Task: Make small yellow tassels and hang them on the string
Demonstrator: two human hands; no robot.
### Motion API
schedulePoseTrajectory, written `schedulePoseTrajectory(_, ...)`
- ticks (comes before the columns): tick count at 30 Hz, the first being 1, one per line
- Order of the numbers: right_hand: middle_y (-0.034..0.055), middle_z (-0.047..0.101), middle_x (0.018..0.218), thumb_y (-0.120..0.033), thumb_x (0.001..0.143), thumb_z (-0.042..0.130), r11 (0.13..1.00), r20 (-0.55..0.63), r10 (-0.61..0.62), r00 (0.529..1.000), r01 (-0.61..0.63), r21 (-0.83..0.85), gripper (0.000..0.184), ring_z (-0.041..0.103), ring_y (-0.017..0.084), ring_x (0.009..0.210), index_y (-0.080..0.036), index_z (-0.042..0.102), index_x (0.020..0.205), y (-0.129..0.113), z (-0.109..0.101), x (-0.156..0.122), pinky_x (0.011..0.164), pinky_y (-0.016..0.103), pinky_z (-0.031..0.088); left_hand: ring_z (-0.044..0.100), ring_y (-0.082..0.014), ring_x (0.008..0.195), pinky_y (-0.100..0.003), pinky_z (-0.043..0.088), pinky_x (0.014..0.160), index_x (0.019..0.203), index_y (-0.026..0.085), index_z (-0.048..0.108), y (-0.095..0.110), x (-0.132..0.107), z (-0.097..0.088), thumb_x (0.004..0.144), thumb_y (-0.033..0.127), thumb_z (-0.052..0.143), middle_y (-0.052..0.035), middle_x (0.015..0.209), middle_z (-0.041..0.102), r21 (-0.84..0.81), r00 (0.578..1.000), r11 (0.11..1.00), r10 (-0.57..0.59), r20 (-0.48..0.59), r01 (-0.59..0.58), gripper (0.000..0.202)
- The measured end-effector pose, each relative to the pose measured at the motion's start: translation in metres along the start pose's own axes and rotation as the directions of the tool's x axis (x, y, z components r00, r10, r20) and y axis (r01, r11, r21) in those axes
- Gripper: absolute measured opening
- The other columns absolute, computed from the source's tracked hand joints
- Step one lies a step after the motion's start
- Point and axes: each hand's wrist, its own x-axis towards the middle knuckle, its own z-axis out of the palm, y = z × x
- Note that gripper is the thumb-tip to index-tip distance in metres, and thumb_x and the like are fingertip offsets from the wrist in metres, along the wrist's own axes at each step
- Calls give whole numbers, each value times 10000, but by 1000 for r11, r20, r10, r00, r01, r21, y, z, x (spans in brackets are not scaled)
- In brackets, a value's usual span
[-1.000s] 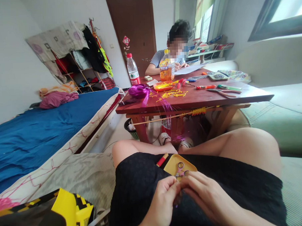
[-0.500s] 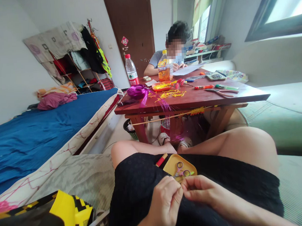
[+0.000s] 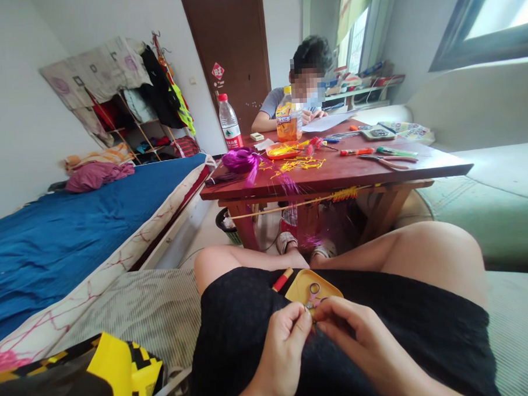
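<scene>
Over my lap, my left hand (image 3: 286,340) and my right hand (image 3: 351,328) meet with thumbs and forefingers pinched. Whatever sits between the fingertips is too small to make out. Just beyond them a yellow tray (image 3: 299,287) rests on the black cloth over my legs. Small scissors (image 3: 314,291) with pinkish handles lie in it, partly hidden behind my fingers. A red tube with tan ends (image 3: 282,280) leans beside the tray's left edge.
Ahead, a red-brown table (image 3: 255,189) bears purple thread (image 3: 241,161), an orange dish (image 3: 284,155) of yellow pieces, pliers (image 3: 385,162), a water bottle (image 3: 230,126) and a drink bottle (image 3: 285,120). Across it sits a person (image 3: 271,107) with paper. A yellow-black bag (image 3: 111,368) lies at left.
My left hand has turned so its thumb and forefinger show more clearly. My right hand has risen slightly, covering more of the scissors. The tray and table things stay put.
</scene>
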Motion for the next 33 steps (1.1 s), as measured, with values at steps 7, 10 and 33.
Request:
schedulePoseTrajectory(7,4,558,669,-229,823,451,991,52,-98,994,102,-86,145,483,147,604,-187,532,710,-1,-4,2,578,252,373,264,-98,543,-232,229,509,549,180,361,5,6,-2,806,392,464,46,545,298,80,1000,997,10,-29,-7,349)
schedulePoseTrajectory(10,-12,519,633,-255,824,449,996,51,-65,997,68,-56,164,450,139,581,-189,509,686,0,-4,1,555,243,357,286,-102,551,-236,240,524,531,177,365,7,7,-1,799,344,461,42,541,318,180,997,983,53,-49,-44,330)
schedulePoseTrajectory(33,5,560,775,-228,872,418,966,102,-82,991,54,253,73,542,157,732,-191,460,918,1,-16,9,701,301,430,381,-123,591,-253,313,592,649,171,468,1,10,-1,784,514,465,23,603,425,-76,992,994,-69,102,77,368)
